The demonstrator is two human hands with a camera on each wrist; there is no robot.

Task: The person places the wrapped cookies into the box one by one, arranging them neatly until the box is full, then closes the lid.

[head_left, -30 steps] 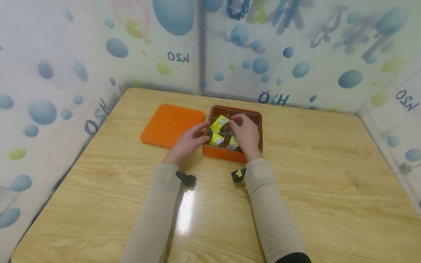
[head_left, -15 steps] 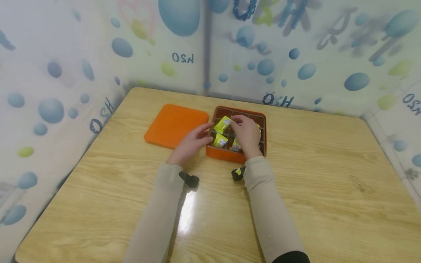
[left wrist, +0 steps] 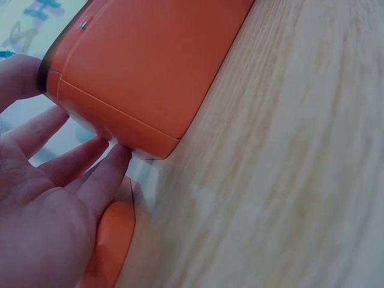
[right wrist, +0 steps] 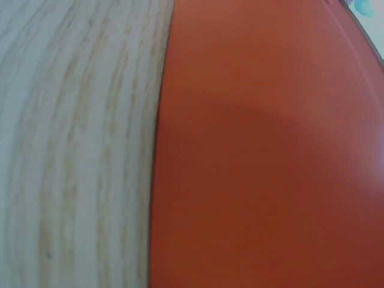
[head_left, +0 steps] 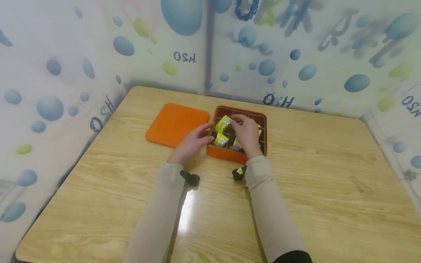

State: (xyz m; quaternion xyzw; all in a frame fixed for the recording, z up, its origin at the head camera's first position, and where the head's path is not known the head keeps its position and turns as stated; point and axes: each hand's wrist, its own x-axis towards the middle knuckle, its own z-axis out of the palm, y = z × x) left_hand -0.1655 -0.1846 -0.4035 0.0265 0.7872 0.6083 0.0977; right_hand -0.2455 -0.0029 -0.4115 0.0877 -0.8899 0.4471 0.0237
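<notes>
An orange box (head_left: 227,153) with dark brown divided compartments holds several small yellow-and-silver wrapped candies. My left hand (head_left: 193,142) holds the box by its left side; in the left wrist view, one digit reaches the dark rim while other fingertips touch the outer wall. My right hand (head_left: 246,134) is over the compartments, its curled thumb and fingertips at the right end of a yellow wrapped candy (head_left: 223,124) in the left column. Another wrapped candy (head_left: 221,140) lies in the front left compartment, and a third candy (head_left: 236,144) is partly covered by my right hand.
An orange lid (head_left: 177,124) lies flat on the wooden table (head_left: 315,175), left of the box and behind my left hand. Patterned walls (head_left: 289,54) enclose the table at the back and sides. Dark wrist devices (head_left: 190,178) sit on both sleeves.
The whole head view has shifted slightly to the right. Both hands keep nearly the same places on the box, and more yellow wrapping shows at the right edge of my right hand.
</notes>
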